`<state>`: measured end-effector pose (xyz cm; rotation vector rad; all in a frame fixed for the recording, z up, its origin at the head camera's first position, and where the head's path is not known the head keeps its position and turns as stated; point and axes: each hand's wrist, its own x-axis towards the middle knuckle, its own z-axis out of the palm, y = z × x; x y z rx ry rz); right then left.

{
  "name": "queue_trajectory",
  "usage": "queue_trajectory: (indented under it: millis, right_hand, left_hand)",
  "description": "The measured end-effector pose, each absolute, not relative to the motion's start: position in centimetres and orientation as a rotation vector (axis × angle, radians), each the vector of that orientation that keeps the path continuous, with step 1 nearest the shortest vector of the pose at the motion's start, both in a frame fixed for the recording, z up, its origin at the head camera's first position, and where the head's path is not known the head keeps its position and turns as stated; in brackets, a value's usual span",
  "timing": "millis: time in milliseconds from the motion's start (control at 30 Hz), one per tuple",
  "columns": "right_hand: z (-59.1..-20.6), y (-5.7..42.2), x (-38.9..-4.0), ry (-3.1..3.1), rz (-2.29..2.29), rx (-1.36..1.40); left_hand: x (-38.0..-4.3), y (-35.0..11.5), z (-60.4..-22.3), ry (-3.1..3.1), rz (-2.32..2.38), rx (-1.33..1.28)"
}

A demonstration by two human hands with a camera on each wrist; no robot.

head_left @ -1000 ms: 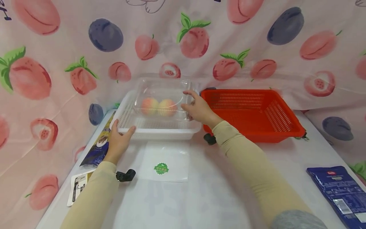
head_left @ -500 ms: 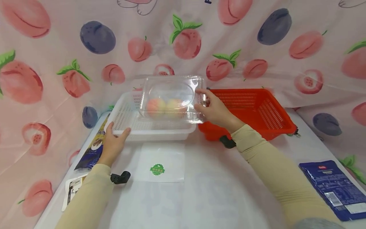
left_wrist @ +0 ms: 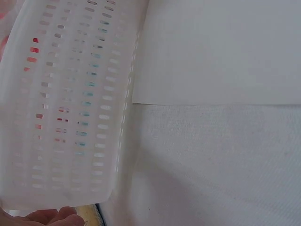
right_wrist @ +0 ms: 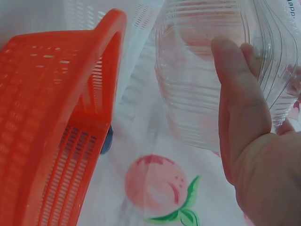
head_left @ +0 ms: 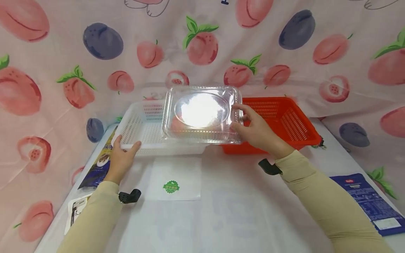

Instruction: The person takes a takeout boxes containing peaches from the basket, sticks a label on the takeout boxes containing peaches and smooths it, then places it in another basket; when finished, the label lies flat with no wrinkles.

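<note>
Pink peach-print fabric backdrop [head_left: 177, 31] spans 9 through 12 to 3 o'clock; white cloth-covered table [head_left: 234, 207], 6 o'clock.

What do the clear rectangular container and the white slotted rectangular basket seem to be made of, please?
The clear rectangular container looks like glossy plastic: see-through, ribbed, with glare. The white slotted rectangular basket is probably moulded plastic, satin-finished, given its smooth, milky walls and regular slots.

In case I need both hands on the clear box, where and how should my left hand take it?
Probably pinch the clear box by its ridged left rim, coming from the left: your right hand holds the opposite end, and no fingers cover that rim.
</note>
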<state>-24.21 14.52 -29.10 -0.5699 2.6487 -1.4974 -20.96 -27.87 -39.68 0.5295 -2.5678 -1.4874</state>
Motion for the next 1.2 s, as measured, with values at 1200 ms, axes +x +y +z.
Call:
queue_trajectory:
  millis: [1200]
  right_hand:
    - [-32.5,27.5,-13.1,2.695,-1.522,-0.367]
  left_hand:
    - [-20.7,-27.3,-39.5,-2.588,-1.465,0.573]
